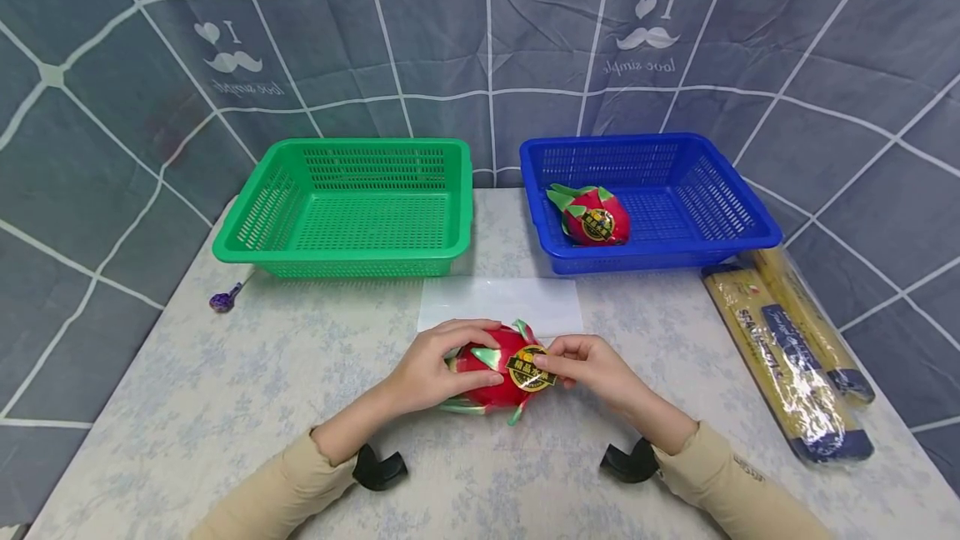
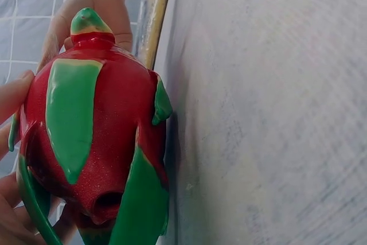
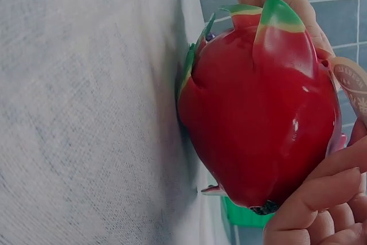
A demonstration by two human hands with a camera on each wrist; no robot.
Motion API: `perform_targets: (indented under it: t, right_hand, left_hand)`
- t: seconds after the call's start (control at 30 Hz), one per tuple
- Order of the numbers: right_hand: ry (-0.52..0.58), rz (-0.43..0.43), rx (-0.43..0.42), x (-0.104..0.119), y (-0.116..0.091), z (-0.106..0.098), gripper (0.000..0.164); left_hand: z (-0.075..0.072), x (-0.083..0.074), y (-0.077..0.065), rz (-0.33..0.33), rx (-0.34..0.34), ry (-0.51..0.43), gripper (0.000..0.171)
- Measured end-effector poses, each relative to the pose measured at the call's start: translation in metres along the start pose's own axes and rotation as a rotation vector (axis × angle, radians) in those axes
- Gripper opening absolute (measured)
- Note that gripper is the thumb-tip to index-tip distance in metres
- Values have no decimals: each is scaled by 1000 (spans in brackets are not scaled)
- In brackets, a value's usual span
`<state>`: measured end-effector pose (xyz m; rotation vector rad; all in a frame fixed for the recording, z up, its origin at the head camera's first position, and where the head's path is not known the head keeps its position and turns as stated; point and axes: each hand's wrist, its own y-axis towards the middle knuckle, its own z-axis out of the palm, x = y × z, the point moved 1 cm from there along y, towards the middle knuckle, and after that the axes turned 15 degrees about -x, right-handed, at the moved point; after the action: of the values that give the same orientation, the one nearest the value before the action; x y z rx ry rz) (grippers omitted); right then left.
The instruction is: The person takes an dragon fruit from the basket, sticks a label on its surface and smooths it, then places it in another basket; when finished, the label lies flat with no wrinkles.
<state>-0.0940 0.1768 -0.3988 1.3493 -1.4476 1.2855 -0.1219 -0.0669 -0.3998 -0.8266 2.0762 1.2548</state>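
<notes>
Stretching forward from beige sleeves (image 1: 277,482), my left hand (image 1: 431,365) and right hand (image 1: 597,369) meet at a red dragon fruit (image 1: 501,396) with green-tipped scales, on or barely above the pale patterned tabletop (image 1: 480,482). My left hand curls over its left side and grips it. My right hand pinches, between thumb and fingers, the right edge of a round black-and-gold sticker (image 1: 522,368); the right wrist view shows that edge standing off the skin. Whether it is coming away or going on, I cannot tell. To do this well, I judge, my left grip should steady the fruit without squeezing, and my pinch should move slowly and evenly so the sticker neither creases nor tears. Just beyond the fruit lies a white sheet (image 1: 502,302). Off to the right are two packs of spaghetti (image 1: 787,365); well to the left, a purple-wrapped lollipop (image 1: 222,302). Farther back, on the left, a green basket (image 1: 337,257) shows its perforated floor. On the right, a blue basket (image 1: 667,258) holds a second dragon fruit (image 1: 617,208) with a matching sticker (image 1: 597,225), toward its left wall. Behind both hangs a grey curtain (image 1: 540,32) with white lines.
</notes>
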Motion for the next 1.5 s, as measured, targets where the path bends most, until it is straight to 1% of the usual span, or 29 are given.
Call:
perform_targets:
  t: [0.17, 0.27, 0.43, 0.57, 0.67, 0.73, 0.8, 0.87, 0.93, 1.03, 1.13, 1.23, 1.33, 1.5]
  right_hand:
    - [-6, -9, 4, 1, -2, 1, 20]
    - [-25, -30, -24, -1, -2, 2, 22]
    - [-71, -120, -116, -5, -4, 8, 26]
    - [-100, -184, -189, -6, -6, 12, 29]
    - [-147, -192, -252, -6, -6, 13, 35]
    - [-176, -182, -273, -6, -4, 12, 40]
    - [-190, -157, -256, -7, -3, 11, 43]
    - [-186, -145, -206, -8, -1, 11, 52]
    - [-172, -151, -149, -10, 1, 10, 60]
    - [-168, -181, -81, -13, 5, 10, 65]
    - [-175, -202, -13, -14, 6, 10, 65]
    - [-171, -208, 54, -15, 6, 11, 64]
    - [-159, -221, 54, -16, 5, 13, 60]
    - [-103, -245, 0, -17, 5, 21, 45]
  left_hand:
    - [1, -1, 0, 4, 8, 0, 30]
    - [1, -1, 0, 12, 10, 8, 30]
    - [4, -1, -2, 40, -7, 38, 32]
    - [10, -1, -4, 15, -7, 50, 38]
    - [17, -4, -4, -15, -25, 101, 46]
    - [22, -4, -4, -10, -54, 167, 52]
    - [25, -5, -4, 4, -87, 249, 58]
    - [28, -4, -5, 25, -115, 317, 61]
    - [30, -4, -6, 35, -131, 362, 62]
    - [30, -4, -7, 13, -130, 374, 63]
    - [30, -4, -7, -17, -105, 378, 66]
    - [28, -3, -7, -27, -80, 385, 68]
    - [27, -1, -7, -29, -76, 378, 64]
    - [29, -1, -7, -27, -121, 348, 44]
